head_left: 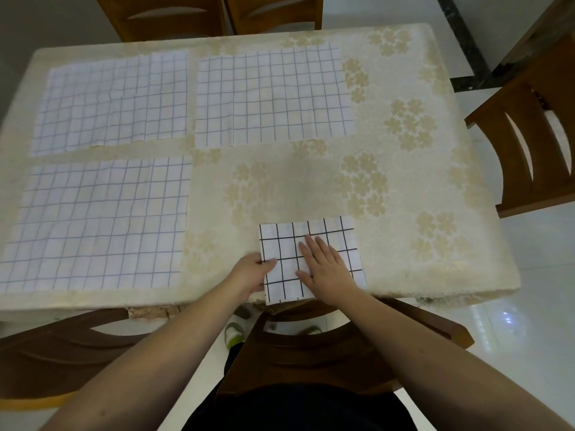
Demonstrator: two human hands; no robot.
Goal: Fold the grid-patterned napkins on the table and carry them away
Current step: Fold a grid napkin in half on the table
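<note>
Your right hand presses flat, fingers straight, on the folded napkin at the worktop's near edge; your left hand pinches its left edge. Three unfolded napkins lie farther left. Wooden chairs ring the floral cloth.

A folded napkin lay at the table's near edge. The right hand pressed flat on it while the left hand pinched its left edge. Three unfolded napkins lay spread flat farther off, to the left.
</note>
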